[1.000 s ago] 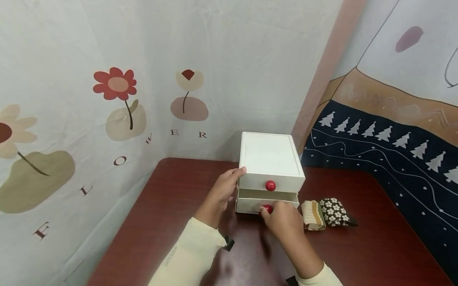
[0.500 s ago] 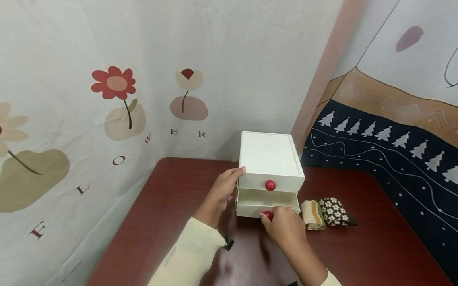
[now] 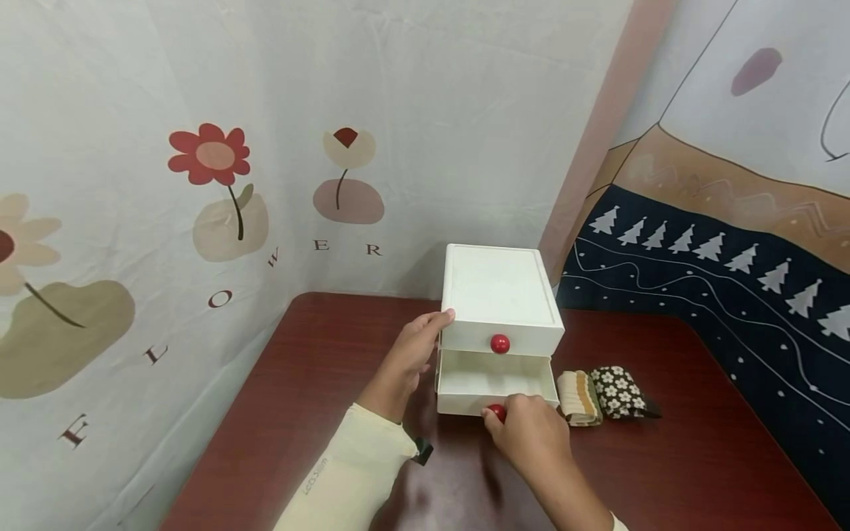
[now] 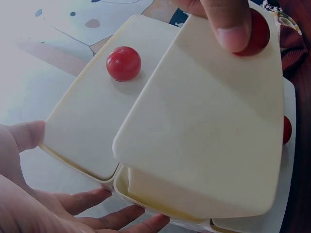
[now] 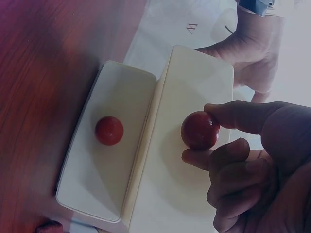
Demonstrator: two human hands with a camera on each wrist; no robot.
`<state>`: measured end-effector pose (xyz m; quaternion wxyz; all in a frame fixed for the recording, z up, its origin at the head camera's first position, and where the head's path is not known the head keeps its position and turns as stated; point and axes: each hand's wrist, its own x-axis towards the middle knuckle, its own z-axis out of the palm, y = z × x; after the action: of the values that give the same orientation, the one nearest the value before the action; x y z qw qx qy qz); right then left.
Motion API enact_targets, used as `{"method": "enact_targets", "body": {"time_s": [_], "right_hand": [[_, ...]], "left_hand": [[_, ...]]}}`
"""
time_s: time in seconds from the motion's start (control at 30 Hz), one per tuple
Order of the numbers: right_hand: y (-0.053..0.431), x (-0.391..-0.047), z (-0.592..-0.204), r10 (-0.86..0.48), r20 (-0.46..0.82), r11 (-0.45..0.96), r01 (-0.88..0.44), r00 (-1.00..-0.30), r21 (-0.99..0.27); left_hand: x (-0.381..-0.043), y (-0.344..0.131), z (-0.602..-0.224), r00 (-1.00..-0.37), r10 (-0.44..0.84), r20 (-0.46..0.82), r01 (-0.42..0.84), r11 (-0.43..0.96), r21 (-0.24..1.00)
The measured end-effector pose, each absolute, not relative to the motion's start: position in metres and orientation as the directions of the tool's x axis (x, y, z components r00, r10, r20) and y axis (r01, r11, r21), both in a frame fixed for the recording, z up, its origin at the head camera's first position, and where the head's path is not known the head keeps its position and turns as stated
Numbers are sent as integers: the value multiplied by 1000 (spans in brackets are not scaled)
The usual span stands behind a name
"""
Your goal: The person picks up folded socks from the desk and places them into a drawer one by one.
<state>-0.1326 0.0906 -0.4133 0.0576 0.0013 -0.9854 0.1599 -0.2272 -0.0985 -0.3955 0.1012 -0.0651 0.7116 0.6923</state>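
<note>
A small white drawer cabinet with red ball knobs stands on the table. Its middle drawer is pulled part way out, and the bare inside floor shows. My right hand pinches that drawer's red knob between thumb and fingers. At the cabinet's left side, my left hand sets its thumb on the top front edge, fingers extended along the side wall. The top drawer's knob and the bottom drawer's knob are untouched; the bottom drawer is hidden in the head view.
Right of the cabinet lie a folded striped cloth and a black floral fabric piece. The reddish-brown table backs onto a flower-printed hanging and a dark tree-printed one.
The middle drawer has slid further out toward me, drawn by my right hand on its knob. My left hand has stayed at the cabinet's side.
</note>
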Motion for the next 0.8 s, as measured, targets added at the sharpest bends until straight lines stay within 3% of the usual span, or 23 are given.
{"method": "enact_targets", "body": {"time_s": [0.47,0.8], "right_hand": [[95,-122,-413,-16,103,940,-50,-995,-338],[122,-113,-413,-32,-3,920,-28,-999,-392]], "left_hand": [[-227,-99,-395,-970,49,-238,-236,39,971],[-227,-99,-395,-971,60,-232,-231,24,973]]}}
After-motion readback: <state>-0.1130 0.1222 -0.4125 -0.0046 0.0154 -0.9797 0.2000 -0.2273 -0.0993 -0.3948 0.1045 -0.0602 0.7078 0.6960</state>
